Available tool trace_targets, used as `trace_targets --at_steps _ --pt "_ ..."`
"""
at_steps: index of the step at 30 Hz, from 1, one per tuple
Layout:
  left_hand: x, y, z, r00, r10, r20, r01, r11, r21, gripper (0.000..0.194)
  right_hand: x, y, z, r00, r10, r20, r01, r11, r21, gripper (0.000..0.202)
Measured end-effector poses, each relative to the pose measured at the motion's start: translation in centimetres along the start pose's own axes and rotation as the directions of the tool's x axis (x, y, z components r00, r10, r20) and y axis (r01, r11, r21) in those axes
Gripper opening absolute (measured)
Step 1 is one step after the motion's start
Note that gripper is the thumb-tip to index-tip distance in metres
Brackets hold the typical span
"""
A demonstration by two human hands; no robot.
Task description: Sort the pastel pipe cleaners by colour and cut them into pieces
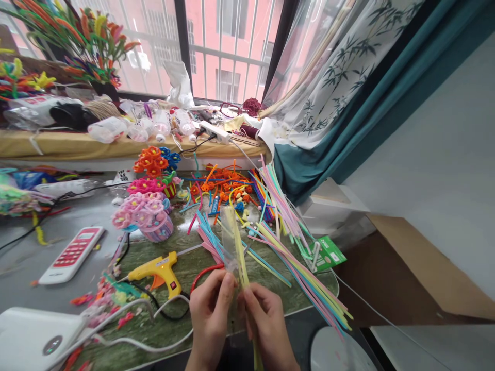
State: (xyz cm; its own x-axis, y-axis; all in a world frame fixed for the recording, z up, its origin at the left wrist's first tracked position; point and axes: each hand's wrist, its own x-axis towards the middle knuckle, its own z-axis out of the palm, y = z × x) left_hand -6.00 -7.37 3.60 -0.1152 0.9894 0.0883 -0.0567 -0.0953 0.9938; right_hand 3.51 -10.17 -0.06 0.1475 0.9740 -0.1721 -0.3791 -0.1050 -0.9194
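Both hands meet at the table's front edge around a bundle of pale yellow pipe cleaners in a narrow clear plastic sleeve. My left hand is closed, its thumb and fingers pinching the plastic. On the other side, my right hand grips the yellow bundle, whose lower end runs down past the palm. Just beyond the hands lie blue and pink pipe cleaners. A longer pastel bunch spreads to the right. The yellow glue gun rests left of my left hand.
Pipe-cleaner flower pots stand at centre left, near a white-and-red calculator. Orange pieces are scattered behind. A white device with a cable occupies the front left. A green card lies by the right edge.
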Motion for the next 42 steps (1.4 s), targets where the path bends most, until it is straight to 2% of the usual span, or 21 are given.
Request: trace_targets --at_steps 3,12,22,27,32,38,42 --pt "0.2 -0.1 0.0 0.999 -0.011 0.033 0.011 1.0 0.003 0.03 0.0 0.0 0.0 1.0 -0.025 0.008 0.026 0.999 -0.025 0.039" --pt "0.3 0.2 0.3 0.996 -0.084 0.036 0.086 0.995 -0.041 0.03 -0.3 -0.5 0.2 0.999 -0.048 0.011 0.049 0.995 -0.084 0.042" --pt "0.2 0.2 0.8 0.998 -0.063 -0.028 0.062 0.998 -0.015 0.029 -0.2 0.4 -0.6 0.985 -0.157 0.066 0.169 0.952 -0.256 0.038" --pt "0.2 -0.2 0.6 0.999 -0.045 0.004 0.045 0.999 0.018 0.03 -0.4 0.2 -0.3 0.975 -0.218 0.03 0.218 0.935 -0.281 0.037" --pt "0.3 -0.3 0.4 1.0 0.008 0.007 -0.008 0.998 0.058 0.031 -0.4 0.2 -0.3 0.97 -0.237 0.06 0.243 0.916 -0.32 0.038" --pt "0.4 -0.5 0.6 1.0 -0.019 0.007 0.018 0.998 0.054 0.031 -0.6 -0.1 0.2 0.964 -0.265 -0.01 0.249 0.918 -0.308 0.039" --pt "0.3 -0.6 0.5 0.999 -0.033 0.01 0.033 0.999 0.009 0.03 -0.7 -0.6 0.7 0.972 -0.225 -0.066 0.2 0.943 -0.267 0.039"
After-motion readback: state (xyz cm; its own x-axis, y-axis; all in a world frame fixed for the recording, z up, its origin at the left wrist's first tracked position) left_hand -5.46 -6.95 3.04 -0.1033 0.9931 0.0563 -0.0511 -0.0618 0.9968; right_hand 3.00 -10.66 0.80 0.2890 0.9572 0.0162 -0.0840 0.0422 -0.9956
